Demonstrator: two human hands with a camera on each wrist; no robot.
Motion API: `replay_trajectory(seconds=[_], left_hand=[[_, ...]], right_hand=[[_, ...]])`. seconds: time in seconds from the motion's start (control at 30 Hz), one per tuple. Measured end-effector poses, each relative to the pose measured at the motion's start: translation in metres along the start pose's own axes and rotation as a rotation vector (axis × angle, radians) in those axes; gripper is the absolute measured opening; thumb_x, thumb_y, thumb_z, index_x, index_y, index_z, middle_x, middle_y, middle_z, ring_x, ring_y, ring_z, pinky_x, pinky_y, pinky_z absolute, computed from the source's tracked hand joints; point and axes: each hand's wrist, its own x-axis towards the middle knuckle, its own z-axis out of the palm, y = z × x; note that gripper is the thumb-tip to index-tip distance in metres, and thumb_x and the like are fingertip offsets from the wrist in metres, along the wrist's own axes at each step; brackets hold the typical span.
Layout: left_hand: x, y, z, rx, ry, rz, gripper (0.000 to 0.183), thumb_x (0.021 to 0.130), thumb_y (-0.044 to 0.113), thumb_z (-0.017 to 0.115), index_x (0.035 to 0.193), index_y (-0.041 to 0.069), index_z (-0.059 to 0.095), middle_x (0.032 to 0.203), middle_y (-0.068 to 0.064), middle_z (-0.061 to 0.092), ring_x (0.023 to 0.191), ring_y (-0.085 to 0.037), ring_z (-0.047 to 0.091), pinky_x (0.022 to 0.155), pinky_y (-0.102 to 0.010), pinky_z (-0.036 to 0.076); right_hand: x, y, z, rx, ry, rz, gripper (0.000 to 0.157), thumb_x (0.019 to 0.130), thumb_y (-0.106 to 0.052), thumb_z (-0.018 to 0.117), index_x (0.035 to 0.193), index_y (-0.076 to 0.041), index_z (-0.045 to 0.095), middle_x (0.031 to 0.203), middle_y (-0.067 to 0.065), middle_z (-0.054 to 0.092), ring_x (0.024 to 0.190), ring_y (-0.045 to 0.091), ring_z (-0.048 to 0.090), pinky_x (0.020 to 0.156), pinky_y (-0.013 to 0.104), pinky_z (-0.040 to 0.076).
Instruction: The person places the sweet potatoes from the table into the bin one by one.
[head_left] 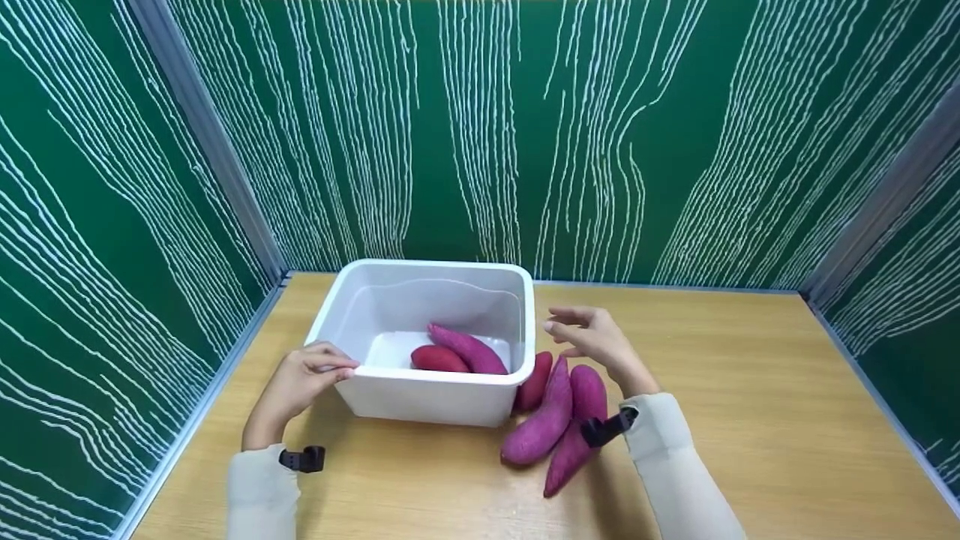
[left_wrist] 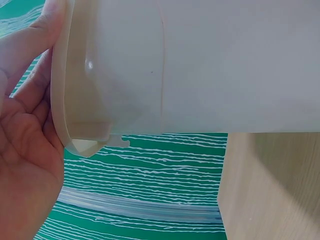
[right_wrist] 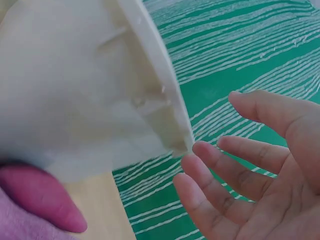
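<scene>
While pinching the near-left corner of the white plastic tub [head_left: 435, 401] with the left hand [head_left: 307, 379], thumb and fingers to either side of the rim, held the right hand [head_left: 600, 341] loosely spread and without anything in its grasp, just beyond the tub's right rim. Could not make out any touch between those fingertips and the tub.

Seemed, by judgement, to be partway through transferring sweet potatoes from bench [head_left: 750, 412] to tub, between one placing and another pick-up. For the next move, probably needed to lower the empty right hand toward the near side, close round the thick part of a plump purple sweet potato [head_left: 541, 431], then lift high enough to clear the right rim. Needed too, most likely, to use the left hand's pinch as a brace against sliding.

Found two sweet potatoes inside the tub, toward its near-right part: a red one [head_left: 439, 358] on the left and a longer purple one [head_left: 476, 352] slanting from far left to near right, apparently touching. Lost some of both behind the near rim.

Saw outside, by the near-right corner, a second red one [head_left: 534, 384] partly hidden by the tub, the plump purple one next to it, and more purple skin [head_left: 589, 394] farther right. Could not tell one root from two there, with the black wrist camera [head_left: 609, 427] across the spot.
</scene>
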Motion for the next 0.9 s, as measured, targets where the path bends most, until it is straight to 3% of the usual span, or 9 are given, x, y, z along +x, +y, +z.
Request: replay_trajectory(seconds=[0.2,0.5,0.73,0.9], left_hand=[[-0.001,0.0,0.0,-0.021,0.009,0.032,0.011,0.081,0.013,0.076,0.091,0.01,0.079,0.093,-0.004,0.069,0.089,-0.015,0.056,0.072,-0.018,0.048],[0.0,0.0,0.001,-0.012,0.001,0.008,0.012,0.082,0.013,0.075,0.093,0.009,0.078,0.095,-0.005,0.069,0.092,-0.019,0.055,0.074,-0.018,0.049],[0.0,0.0,0.0,-0.009,-0.003,-0.008,0.012,0.082,0.014,0.075,0.093,0.011,0.079,0.095,-0.004,0.069,0.094,-0.02,0.055,0.076,-0.018,0.049],[0.0,0.001,0.001,-0.001,-0.001,-0.014,0.013,0.082,0.015,0.075,0.093,0.012,0.079,0.095,-0.004,0.068,0.094,-0.02,0.054,0.077,-0.018,0.049]], right_hand=[[-0.005,0.016,-0.007,0.01,0.017,0.023,0.054,0.093,-0.028,0.062,0.137,0.001,0.049,0.126,0.022,0.06,0.101,0.021,0.062,0.08,0.032,0.055],[-0.014,0.038,-0.014,0.054,0.029,0.065,0.059,0.094,-0.031,0.061,0.14,0.002,0.045,0.134,0.025,0.053,0.114,0.031,0.059,0.088,0.037,0.054],[-0.02,0.055,-0.019,0.078,0.038,0.095,0.061,0.094,-0.032,0.062,0.141,0.002,0.044,0.135,0.025,0.052,0.111,0.024,0.06,0.093,0.042,0.051],[-0.024,0.064,-0.022,0.09,0.055,0.111,0.061,0.093,-0.032,0.062,0.141,0.001,0.043,0.137,0.025,0.05,0.118,0.027,0.056,0.097,0.045,0.049]])
